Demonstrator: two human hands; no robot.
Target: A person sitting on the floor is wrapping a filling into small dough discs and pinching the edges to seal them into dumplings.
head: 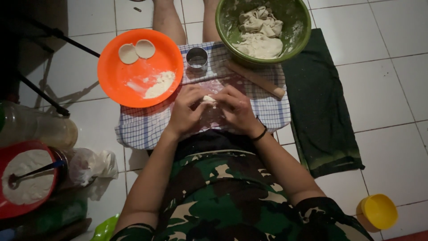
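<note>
I see both hands together over the checked cloth (147, 127), the left hand (186, 111) and right hand (238, 109) pinched from either side on a small piece of dough (208, 99) held between the fingertips, just above a clear plastic sheet (209, 87). Beyond them stand a metal ring cutter (196, 57) and a wooden rolling pin (256, 80), which lies aslant beside the green bowl (298, 38) of dough. To my left the orange plate (133, 87) carries two dough rounds (136, 51) and a smear of flour. A red bowl (9, 207) of flour sits at the far left.
</note>
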